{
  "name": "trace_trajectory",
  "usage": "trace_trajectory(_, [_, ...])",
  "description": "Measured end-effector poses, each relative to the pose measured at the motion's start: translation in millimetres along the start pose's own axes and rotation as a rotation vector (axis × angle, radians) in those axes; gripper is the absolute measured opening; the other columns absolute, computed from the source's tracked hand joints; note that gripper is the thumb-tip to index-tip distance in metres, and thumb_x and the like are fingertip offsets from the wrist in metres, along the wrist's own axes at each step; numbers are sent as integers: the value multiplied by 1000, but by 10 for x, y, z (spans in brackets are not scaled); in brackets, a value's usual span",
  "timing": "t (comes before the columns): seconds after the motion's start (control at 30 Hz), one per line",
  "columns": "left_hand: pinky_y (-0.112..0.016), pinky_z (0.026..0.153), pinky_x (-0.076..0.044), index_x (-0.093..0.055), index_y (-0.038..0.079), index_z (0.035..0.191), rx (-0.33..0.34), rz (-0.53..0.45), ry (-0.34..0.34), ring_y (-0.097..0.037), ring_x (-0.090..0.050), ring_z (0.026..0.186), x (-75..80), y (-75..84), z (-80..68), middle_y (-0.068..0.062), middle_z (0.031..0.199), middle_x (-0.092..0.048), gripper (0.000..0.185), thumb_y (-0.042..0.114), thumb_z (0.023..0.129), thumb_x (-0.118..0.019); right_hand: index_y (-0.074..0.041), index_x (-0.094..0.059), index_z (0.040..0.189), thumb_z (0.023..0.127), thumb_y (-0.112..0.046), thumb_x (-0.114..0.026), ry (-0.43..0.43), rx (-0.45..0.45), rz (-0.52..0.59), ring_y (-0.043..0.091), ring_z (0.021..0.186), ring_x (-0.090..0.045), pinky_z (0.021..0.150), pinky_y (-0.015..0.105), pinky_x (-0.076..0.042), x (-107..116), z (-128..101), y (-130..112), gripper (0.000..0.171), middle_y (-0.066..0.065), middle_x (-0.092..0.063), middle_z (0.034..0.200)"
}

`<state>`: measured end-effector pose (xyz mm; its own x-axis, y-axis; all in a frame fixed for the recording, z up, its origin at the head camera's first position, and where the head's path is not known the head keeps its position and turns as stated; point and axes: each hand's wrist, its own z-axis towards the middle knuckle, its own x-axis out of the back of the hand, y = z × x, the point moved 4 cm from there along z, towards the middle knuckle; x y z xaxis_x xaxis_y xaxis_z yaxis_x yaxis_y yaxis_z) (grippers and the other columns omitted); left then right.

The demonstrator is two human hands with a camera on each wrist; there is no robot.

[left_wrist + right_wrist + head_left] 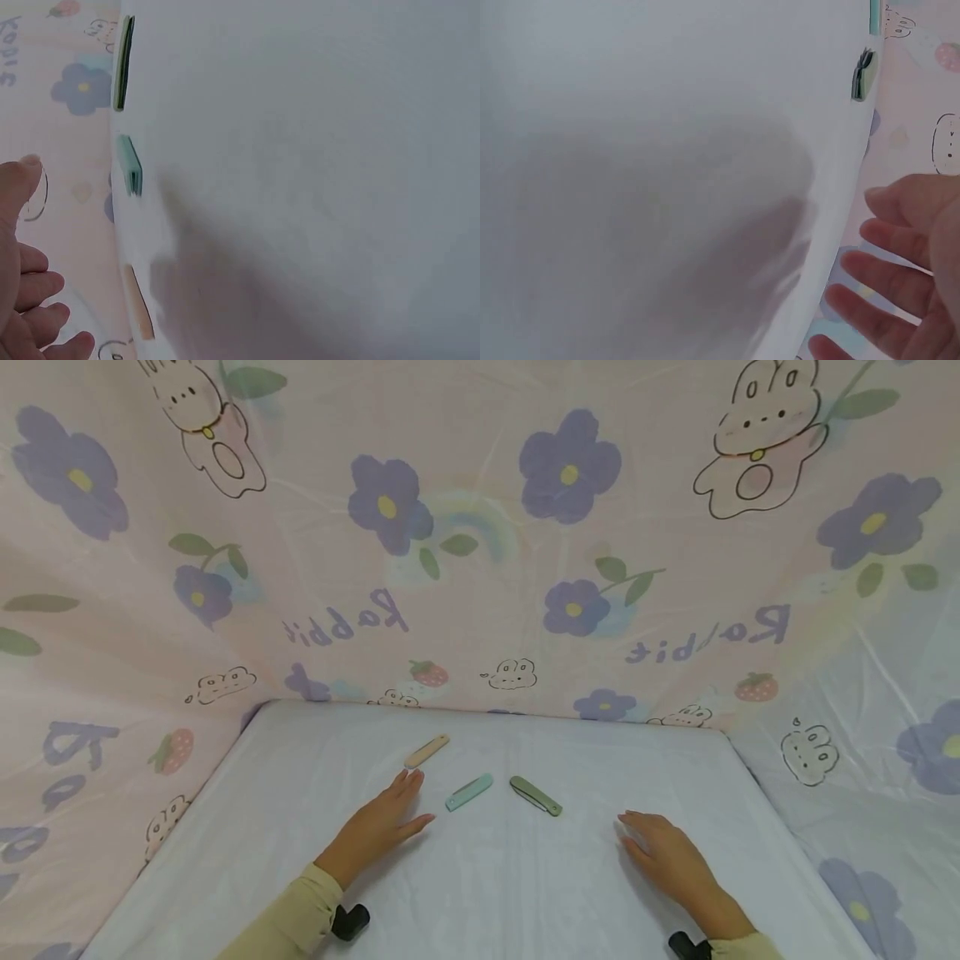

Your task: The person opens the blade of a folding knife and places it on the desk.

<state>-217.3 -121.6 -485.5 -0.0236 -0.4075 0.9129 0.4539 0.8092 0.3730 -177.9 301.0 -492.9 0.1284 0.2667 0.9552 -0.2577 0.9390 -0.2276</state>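
Three slim folded knives with rounded handles lie on the white table: a beige folding knife [427, 751] farthest back, a mint folding knife [469, 792] in the middle and an olive green folding knife [536, 796] to its right. My left hand [381, 827] has its fingers stretched forward, fingertips just short of the beige knife and thumb pointing toward the mint one. Off to the right of the olive knife, my right hand [667, 857] holds nothing, its fingers relaxed and spread in the right wrist view. Both hands cast shadows on the white surface.
A white sheet covers the table [480, 893]. Behind and on both sides hangs a pink curtain [465, 568] printed with rabbits, purple flowers and strawberries. Black wrist devices sit at the left sleeve [292, 910] and the right sleeve [742, 947].
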Motion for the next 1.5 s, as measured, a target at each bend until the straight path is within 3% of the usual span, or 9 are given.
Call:
trace_trajectory(0.37, [-43, 98, -39, -34, 6, 143, -112, 9, 15, -22, -28, 135, -123, 328, 217, -9, 147, -32, 70, 47, 90, -55, -5, -64, 114, 84, -16, -69, 63, 96, 25, 27, 104, -57, 86, 46, -46, 10, 109, -213, 33, 9, -63, 113])
trace_trajectory(0.57, [-41, 100, -37, -35, 6, 143, -150, 24, 3, -22, -27, 135, -188, 490, 335, -8, 147, -33, 69, 47, 91, -54, -9, -64, 114, 85, -19, -68, 40, 87, 29, 24, 104, -57, 87, 44, -46, -43, 179, -281, 31, 5, -64, 111])
trace_trajectory(1.0, [-40, 101, -36, -33, 7, 144, -180, 59, -88, -21, -26, 136, -364, 823, 581, -6, 148, -31, 69, 48, 92, -51, -10, -66, 109, 83, -17, -70, 42, 108, 66, 21, 100, -58, 85, 40, -48, -130, 290, -494, 27, 2, -65, 105])
trace_trajectory(1.33, [-39, 105, -32, -35, 4, 142, -239, 152, -107, -25, -30, 134, -554, 955, 724, -10, 145, -35, 70, 53, 93, -45, -9, -66, 110, 85, -18, -69, 21, 117, 55, 21, 101, -58, 85, 40, -48, -218, 387, -635, 27, 3, -64, 105])
trace_trajectory(1.5, [-40, 105, -32, -37, 3, 141, -261, 195, -108, -27, -32, 133, -623, 1004, 791, -13, 143, -37, 70, 54, 93, -44, -8, -64, 112, 86, -18, -67, 0, 90, 115, 21, 104, -57, 89, 40, -47, -267, 448, -677, 28, 3, -63, 108])
